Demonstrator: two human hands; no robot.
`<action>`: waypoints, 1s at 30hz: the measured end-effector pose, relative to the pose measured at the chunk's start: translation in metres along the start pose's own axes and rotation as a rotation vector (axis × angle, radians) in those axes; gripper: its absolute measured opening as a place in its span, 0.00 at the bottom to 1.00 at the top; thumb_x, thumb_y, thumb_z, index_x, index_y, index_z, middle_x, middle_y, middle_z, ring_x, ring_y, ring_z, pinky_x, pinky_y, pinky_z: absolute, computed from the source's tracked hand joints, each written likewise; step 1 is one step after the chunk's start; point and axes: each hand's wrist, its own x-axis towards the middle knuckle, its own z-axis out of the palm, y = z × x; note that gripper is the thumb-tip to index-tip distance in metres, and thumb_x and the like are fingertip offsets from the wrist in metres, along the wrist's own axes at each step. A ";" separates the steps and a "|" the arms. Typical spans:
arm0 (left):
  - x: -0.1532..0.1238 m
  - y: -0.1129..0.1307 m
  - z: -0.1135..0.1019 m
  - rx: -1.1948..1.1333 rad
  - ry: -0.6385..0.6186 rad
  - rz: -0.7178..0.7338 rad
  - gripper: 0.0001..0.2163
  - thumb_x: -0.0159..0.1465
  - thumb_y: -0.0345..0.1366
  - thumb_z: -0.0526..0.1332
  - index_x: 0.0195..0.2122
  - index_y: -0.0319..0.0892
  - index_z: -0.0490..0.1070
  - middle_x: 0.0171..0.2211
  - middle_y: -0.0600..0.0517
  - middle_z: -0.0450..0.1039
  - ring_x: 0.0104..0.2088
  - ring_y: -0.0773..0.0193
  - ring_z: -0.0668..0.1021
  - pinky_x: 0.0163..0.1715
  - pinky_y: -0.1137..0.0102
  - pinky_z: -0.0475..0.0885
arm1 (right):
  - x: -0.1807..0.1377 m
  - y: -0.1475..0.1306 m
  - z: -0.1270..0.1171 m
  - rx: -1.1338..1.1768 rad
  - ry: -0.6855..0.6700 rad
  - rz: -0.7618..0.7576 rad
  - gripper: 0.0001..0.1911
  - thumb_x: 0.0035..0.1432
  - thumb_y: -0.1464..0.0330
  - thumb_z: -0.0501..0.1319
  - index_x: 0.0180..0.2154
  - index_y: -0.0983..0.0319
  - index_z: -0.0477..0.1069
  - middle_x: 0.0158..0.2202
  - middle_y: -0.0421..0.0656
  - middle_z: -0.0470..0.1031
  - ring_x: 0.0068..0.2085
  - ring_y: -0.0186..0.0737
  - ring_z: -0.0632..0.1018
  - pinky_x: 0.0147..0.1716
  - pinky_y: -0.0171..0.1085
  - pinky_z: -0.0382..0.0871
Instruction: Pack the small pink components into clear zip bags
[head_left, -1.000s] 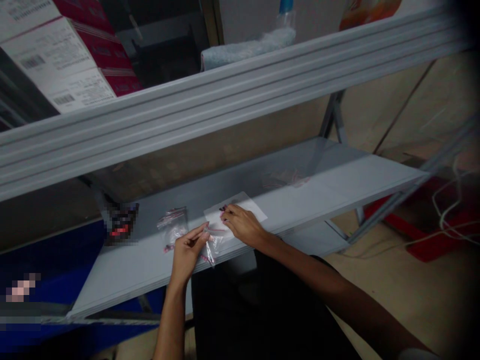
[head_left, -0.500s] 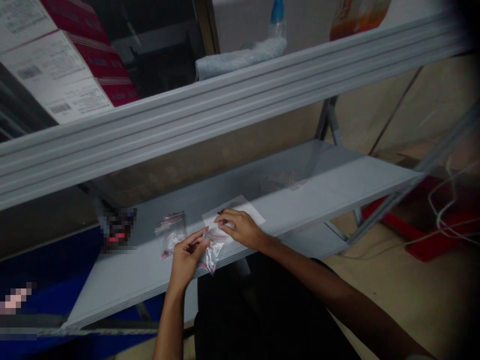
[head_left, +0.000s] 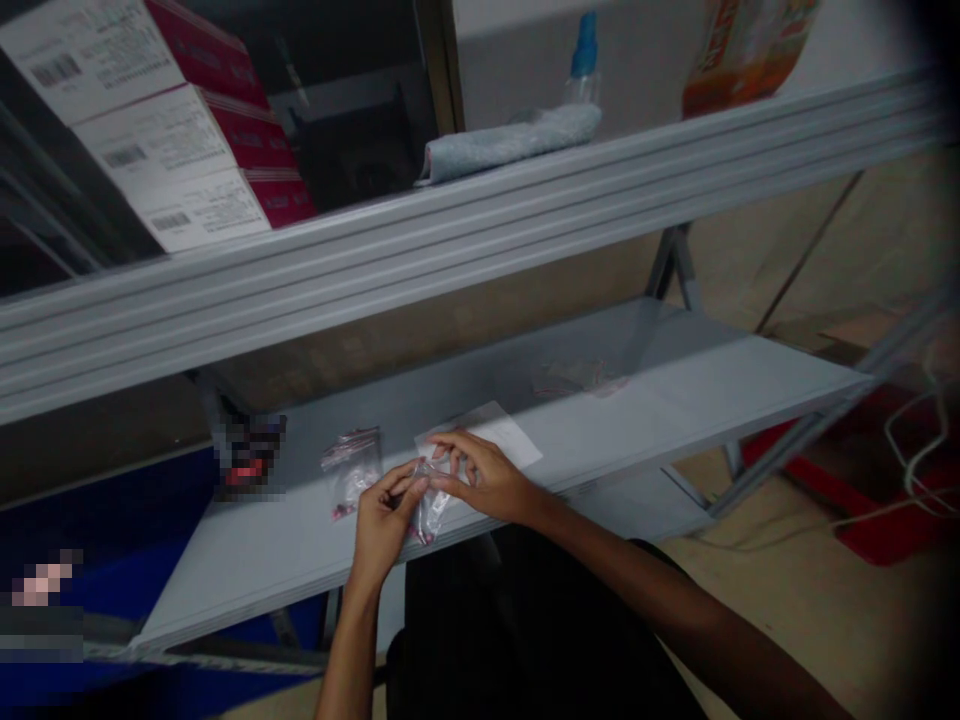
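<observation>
My left hand (head_left: 384, 518) pinches the top of a small clear zip bag (head_left: 429, 512) with a red seal strip, held just above the front of the grey shelf (head_left: 675, 390). My right hand (head_left: 481, 476) has come to the bag's mouth, fingertips pinched together against my left fingers; what they hold is too small to make out. Behind my right hand a white sheet of paper (head_left: 504, 434) lies flat on the shelf. A second small clear bag (head_left: 351, 468) lies on the shelf to the left of my hands.
More clear bags (head_left: 577, 378) lie farther back on the shelf. The upper shelf (head_left: 450, 240) carries stacked white and red boxes (head_left: 187, 150), a folded cloth (head_left: 510, 142), a spray bottle (head_left: 583, 62). A blue bin (head_left: 112, 540) stands at left, red object and white cables (head_left: 900, 470) at right.
My right hand left the white paper and moved left and toward me, meeting my left hand at the mouth of the bag. My left hand stayed put with the bag.
</observation>
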 end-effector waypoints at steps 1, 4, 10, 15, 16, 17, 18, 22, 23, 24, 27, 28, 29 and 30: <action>0.000 0.000 0.000 -0.011 0.037 0.003 0.18 0.57 0.42 0.70 0.46 0.38 0.78 0.41 0.43 0.82 0.42 0.54 0.83 0.44 0.63 0.76 | -0.001 0.001 0.003 0.013 0.025 0.017 0.27 0.58 0.62 0.67 0.58 0.57 0.65 0.47 0.46 0.73 0.38 0.36 0.75 0.34 0.34 0.70; 0.000 0.000 0.000 -0.056 0.106 -0.006 0.19 0.57 0.42 0.69 0.47 0.38 0.76 0.40 0.43 0.83 0.39 0.56 0.83 0.41 0.65 0.76 | -0.002 0.005 0.012 0.147 0.046 0.098 0.24 0.59 0.61 0.65 0.55 0.58 0.66 0.42 0.44 0.73 0.36 0.35 0.75 0.29 0.32 0.69; -0.002 0.002 -0.003 -0.035 0.077 0.023 0.20 0.56 0.40 0.70 0.48 0.40 0.75 0.46 0.43 0.80 0.47 0.55 0.80 0.46 0.66 0.73 | 0.001 0.013 0.015 0.391 0.019 0.214 0.12 0.61 0.59 0.62 0.36 0.62 0.70 0.26 0.37 0.69 0.24 0.31 0.72 0.24 0.31 0.68; -0.001 0.001 -0.005 0.073 0.148 0.061 0.12 0.59 0.43 0.67 0.37 0.40 0.80 0.36 0.47 0.81 0.38 0.58 0.80 0.40 0.68 0.71 | 0.000 0.010 0.012 0.278 0.061 0.150 0.11 0.61 0.61 0.61 0.34 0.63 0.73 0.29 0.40 0.72 0.29 0.33 0.72 0.29 0.32 0.67; -0.001 0.001 -0.005 0.071 0.152 0.059 0.11 0.59 0.43 0.67 0.35 0.40 0.80 0.33 0.48 0.81 0.35 0.60 0.79 0.38 0.69 0.71 | 0.000 0.009 0.011 0.267 0.079 0.137 0.11 0.62 0.61 0.61 0.36 0.63 0.73 0.30 0.40 0.72 0.30 0.33 0.72 0.30 0.32 0.67; -0.001 0.002 -0.004 0.066 0.151 0.059 0.11 0.58 0.43 0.68 0.34 0.40 0.79 0.32 0.49 0.80 0.33 0.61 0.78 0.36 0.70 0.70 | 0.000 0.008 0.011 0.267 0.094 0.132 0.10 0.62 0.61 0.61 0.38 0.62 0.73 0.30 0.40 0.72 0.31 0.33 0.72 0.30 0.32 0.67; -0.001 0.002 -0.004 0.061 0.141 0.060 0.11 0.58 0.43 0.68 0.34 0.40 0.79 0.31 0.50 0.79 0.32 0.62 0.77 0.35 0.71 0.70 | -0.001 0.008 0.011 0.275 0.097 0.134 0.11 0.61 0.61 0.62 0.40 0.62 0.73 0.31 0.40 0.72 0.32 0.33 0.73 0.31 0.32 0.67; -0.004 0.006 -0.004 0.076 0.058 0.101 0.08 0.59 0.40 0.68 0.32 0.41 0.78 0.30 0.52 0.77 0.32 0.63 0.76 0.35 0.72 0.68 | -0.002 0.009 0.013 0.279 -0.036 0.128 0.11 0.61 0.62 0.63 0.41 0.62 0.73 0.32 0.40 0.73 0.32 0.33 0.74 0.31 0.31 0.67; -0.004 0.007 -0.004 0.084 0.040 0.119 0.07 0.59 0.40 0.68 0.31 0.41 0.78 0.29 0.52 0.77 0.32 0.63 0.76 0.35 0.72 0.68 | -0.002 0.009 0.013 0.265 -0.065 0.113 0.10 0.61 0.62 0.62 0.38 0.62 0.74 0.32 0.40 0.73 0.32 0.33 0.74 0.31 0.32 0.66; -0.005 0.008 -0.004 0.090 0.028 0.136 0.07 0.59 0.39 0.68 0.31 0.41 0.78 0.29 0.52 0.76 0.32 0.63 0.76 0.35 0.72 0.68 | -0.002 0.009 0.014 0.253 -0.077 0.098 0.10 0.62 0.62 0.62 0.36 0.63 0.74 0.30 0.40 0.73 0.32 0.33 0.74 0.32 0.32 0.66; -0.004 0.008 -0.003 0.110 0.008 0.150 0.07 0.60 0.39 0.67 0.30 0.41 0.76 0.29 0.52 0.75 0.31 0.64 0.75 0.34 0.73 0.68 | -0.001 0.008 0.013 0.277 -0.070 0.099 0.11 0.61 0.61 0.62 0.34 0.63 0.73 0.28 0.39 0.72 0.30 0.33 0.72 0.31 0.32 0.65; -0.004 0.007 -0.003 0.118 0.003 0.145 0.07 0.60 0.39 0.67 0.30 0.41 0.76 0.29 0.52 0.75 0.31 0.64 0.74 0.34 0.73 0.68 | -0.001 0.007 0.013 0.301 -0.075 0.113 0.11 0.61 0.61 0.62 0.33 0.63 0.72 0.28 0.38 0.72 0.29 0.32 0.72 0.30 0.32 0.64; -0.004 0.007 -0.003 0.126 -0.003 0.141 0.07 0.60 0.39 0.67 0.30 0.41 0.76 0.28 0.52 0.75 0.31 0.64 0.74 0.34 0.72 0.68 | 0.000 0.007 0.012 0.321 -0.082 0.125 0.12 0.61 0.60 0.62 0.33 0.63 0.72 0.27 0.38 0.71 0.28 0.32 0.72 0.29 0.32 0.64; -0.004 0.007 -0.002 0.132 -0.010 0.138 0.07 0.60 0.39 0.67 0.31 0.41 0.76 0.29 0.52 0.75 0.31 0.64 0.75 0.34 0.72 0.68 | 0.000 0.006 0.011 0.331 -0.090 0.134 0.12 0.61 0.60 0.63 0.33 0.63 0.72 0.27 0.38 0.71 0.28 0.32 0.71 0.29 0.31 0.63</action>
